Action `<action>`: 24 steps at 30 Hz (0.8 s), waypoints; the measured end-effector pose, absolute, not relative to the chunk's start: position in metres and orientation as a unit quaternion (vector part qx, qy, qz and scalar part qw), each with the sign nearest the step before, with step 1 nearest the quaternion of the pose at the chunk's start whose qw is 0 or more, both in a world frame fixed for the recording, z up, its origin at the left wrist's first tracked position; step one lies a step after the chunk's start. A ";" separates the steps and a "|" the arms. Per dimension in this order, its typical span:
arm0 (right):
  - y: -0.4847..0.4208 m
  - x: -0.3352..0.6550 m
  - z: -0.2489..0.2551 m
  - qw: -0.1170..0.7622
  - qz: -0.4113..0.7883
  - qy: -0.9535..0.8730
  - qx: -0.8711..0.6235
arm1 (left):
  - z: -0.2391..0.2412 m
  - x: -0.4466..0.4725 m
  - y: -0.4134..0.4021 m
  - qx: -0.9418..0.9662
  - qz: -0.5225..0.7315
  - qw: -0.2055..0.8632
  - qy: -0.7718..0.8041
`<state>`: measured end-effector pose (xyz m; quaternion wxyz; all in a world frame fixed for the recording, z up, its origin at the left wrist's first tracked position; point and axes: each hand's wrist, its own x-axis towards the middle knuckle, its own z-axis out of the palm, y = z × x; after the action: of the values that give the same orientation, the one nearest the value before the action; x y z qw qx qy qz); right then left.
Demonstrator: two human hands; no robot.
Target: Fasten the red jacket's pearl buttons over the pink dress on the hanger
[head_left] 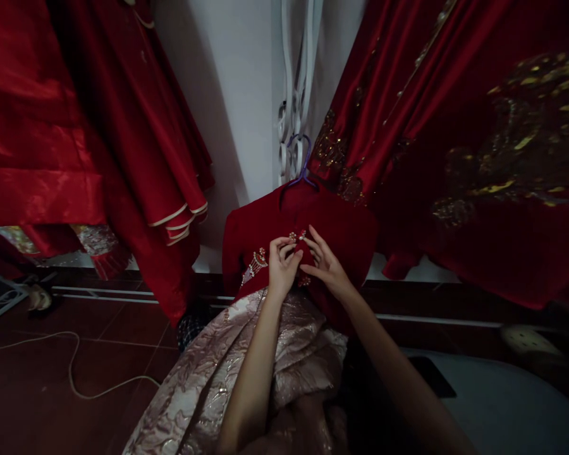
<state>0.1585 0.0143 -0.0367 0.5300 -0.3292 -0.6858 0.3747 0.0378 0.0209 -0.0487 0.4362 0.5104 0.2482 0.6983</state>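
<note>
A red jacket [253, 227] hangs on a purple hanger [305, 165] in front of me. Small beaded fastenings [304, 280] run down its front, and a beaded tassel ornament [255, 264] sits on its left side. My left hand [283, 265] is closed at the front opening, thumb and fingers bent together on the fabric beside a fastening. Close by on the right, my right hand [329, 268] touches the same fastening with its fingertips, thumb and forefinger spread apart. Shiny pink brocade fabric [227, 354] lies below the jacket, under my forearms.
Red garments [123, 114] hang at left, and a red gown with gold sequins [516, 139] hangs at right. A white metal stand [303, 69] rises behind the hanger. A cable [78, 366] crosses the tiled floor. A dark flat object [431, 376] lies on a pale surface [497, 398].
</note>
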 end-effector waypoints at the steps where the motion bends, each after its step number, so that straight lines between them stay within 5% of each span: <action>1: 0.014 0.159 -0.039 0.520 0.369 -0.696 -0.330 | -0.052 0.036 0.018 0.486 0.692 0.477 0.240; 15: -0.015 0.187 0.007 0.391 0.507 -0.678 -0.363 | -0.052 0.014 0.013 0.408 0.549 0.686 0.248; 24: -0.026 0.173 0.016 0.359 0.470 -0.717 -0.368 | -0.051 -0.042 0.008 0.556 0.425 0.642 0.313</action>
<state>0.1732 -0.0257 0.0157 0.3592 -0.3684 -0.7174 0.4698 -0.0416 0.0078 -0.0508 0.6422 0.5555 0.3133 0.4252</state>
